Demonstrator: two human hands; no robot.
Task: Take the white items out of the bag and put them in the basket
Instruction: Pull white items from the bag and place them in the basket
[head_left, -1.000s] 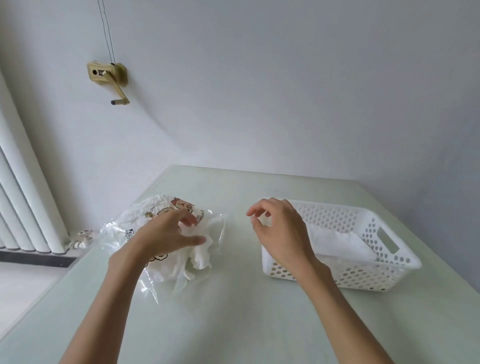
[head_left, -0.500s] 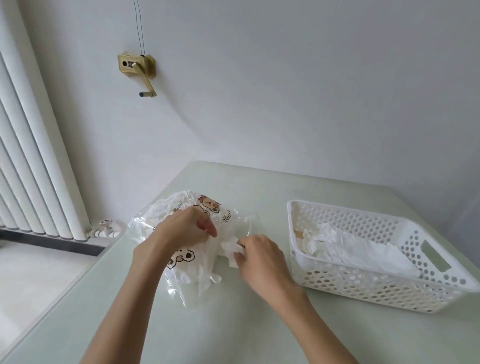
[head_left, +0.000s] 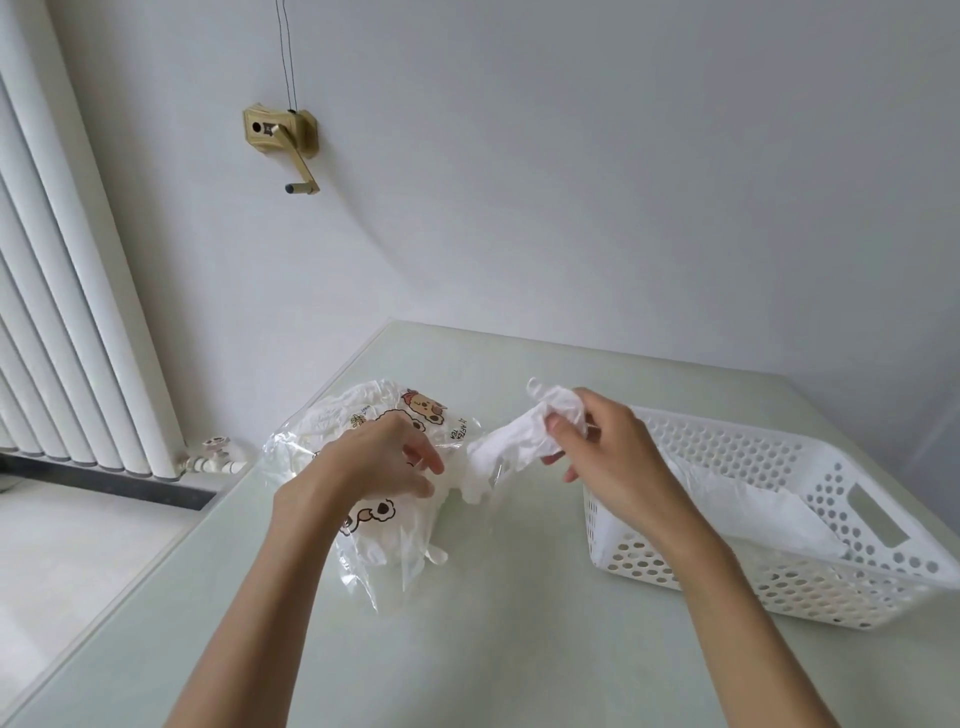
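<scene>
A clear plastic bag (head_left: 332, 431) printed with cartoon bears lies on the table's left half, stuffed with white items. My left hand (head_left: 379, 462) rests on top of the bag near its mouth, fingers curled on the plastic. My right hand (head_left: 602, 447) pinches a crumpled white item (head_left: 519, 441) that trails from the bag's mouth up to my fingers, lifted above the table between bag and basket. The white perforated basket (head_left: 810, 582) stands at the right and holds other white items (head_left: 748, 514).
The pale green table (head_left: 498, 623) ends close to the wall behind and drops off at the left. A white radiator (head_left: 67, 312) with its valve (head_left: 215, 452) stands left of the table. A brass crank fitting (head_left: 283, 140) hangs on the wall.
My right hand moved from the basket to the bag's mouth, took hold of a white item, and now draws it up and to the right. My left hand stayed on the bag.
</scene>
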